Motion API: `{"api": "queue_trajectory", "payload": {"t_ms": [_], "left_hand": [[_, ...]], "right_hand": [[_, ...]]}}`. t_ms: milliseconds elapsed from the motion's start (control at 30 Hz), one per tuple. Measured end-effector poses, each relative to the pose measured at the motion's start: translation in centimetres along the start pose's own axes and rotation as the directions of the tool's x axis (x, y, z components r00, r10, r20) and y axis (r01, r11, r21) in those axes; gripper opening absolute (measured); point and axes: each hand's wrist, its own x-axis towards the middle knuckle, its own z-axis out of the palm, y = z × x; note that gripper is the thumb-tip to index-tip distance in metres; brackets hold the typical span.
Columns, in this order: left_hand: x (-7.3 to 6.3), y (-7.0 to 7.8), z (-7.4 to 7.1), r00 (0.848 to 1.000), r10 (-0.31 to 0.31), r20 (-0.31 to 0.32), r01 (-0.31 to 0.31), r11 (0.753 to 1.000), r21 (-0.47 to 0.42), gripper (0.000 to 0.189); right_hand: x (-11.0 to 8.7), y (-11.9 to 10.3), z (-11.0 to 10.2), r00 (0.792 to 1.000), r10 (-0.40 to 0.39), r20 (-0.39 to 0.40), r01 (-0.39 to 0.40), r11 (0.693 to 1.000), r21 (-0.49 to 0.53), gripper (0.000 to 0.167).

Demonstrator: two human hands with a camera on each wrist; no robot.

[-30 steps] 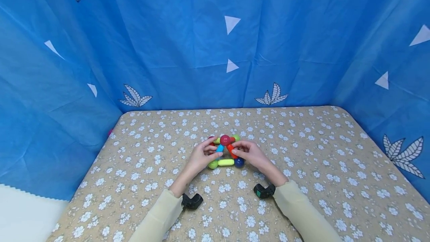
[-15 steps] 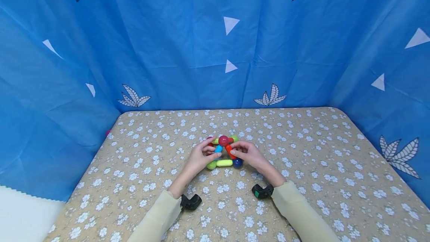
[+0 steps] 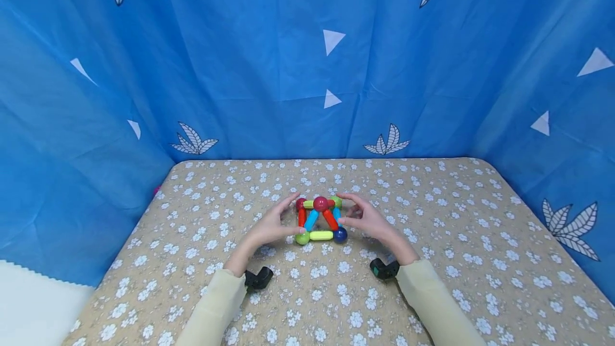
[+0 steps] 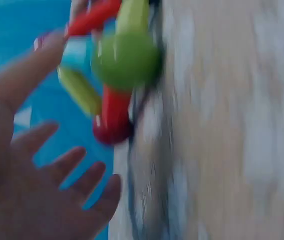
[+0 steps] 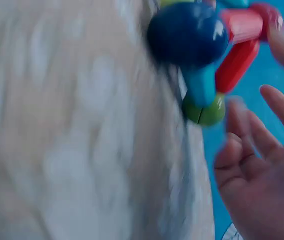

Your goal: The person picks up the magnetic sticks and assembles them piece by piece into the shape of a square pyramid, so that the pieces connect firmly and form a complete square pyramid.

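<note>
A pyramid-like frame of ball-and-rod building pieces stands on the table. A red ball (image 3: 320, 204) tops it, borne by a light blue rod (image 3: 312, 220) and a red rod (image 3: 330, 220), among others. Along its front, a yellow rod (image 3: 321, 235) joins a green ball (image 3: 302, 237) to a dark blue ball (image 3: 340, 235). My left hand (image 3: 270, 227) curves beside the left side, fingers spread, thumb near the green ball. On the other side, my right hand (image 3: 372, 222) is spread too, thumb by the red rod. The wrist views show the fingers apart, gripping no piece.
The table wears a beige flowered cloth (image 3: 432, 218). Blue curtains (image 3: 269, 68) with leaf and triangle prints hang behind it and at both sides. A black wrist camera (image 3: 258, 278) sits on each wrist. A white surface (image 3: 38, 303) shows at the lower left.
Both hands have let go of the rods and spread outward, left hand to the left, right hand to the right. The frame stays standing, more of it uncovered.
</note>
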Motion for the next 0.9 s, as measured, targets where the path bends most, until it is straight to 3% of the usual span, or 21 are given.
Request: {"api": "queue_trajectory", "payload": {"t_ms": [133, 233, 333, 900], "left_hand": [[0.3, -0.8, -0.8, 0.991, -0.036, 0.126, 0.011, 0.981, 0.195, 0.108], [0.6, -0.9, -0.8, 0.980, -0.059, 0.188, 0.006, 0.963, 0.269, 0.114], [0.7, -0.8, -0.7, 0.975, -0.068, 0.211, -0.003, 0.949, 0.316, 0.115], [0.2, -0.6, -0.9, 0.979, -0.056, 0.197, -0.004, 0.956, 0.294, 0.112]], "right_hand": [[0.2, 0.6, -0.4, 0.992, 0.022, 0.123, -0.005, 0.991, -0.132, 0.086], [0.4, 0.9, -0.4, 0.982, 0.031, 0.185, 0.001, 0.985, -0.173, 0.095], [0.4, 1.0, -0.2, 0.978, 0.024, 0.209, 0.019, 0.980, -0.200, 0.097], [0.5, 0.8, -0.1, 0.979, 0.002, 0.205, 0.042, 0.977, -0.208, 0.096]]}}
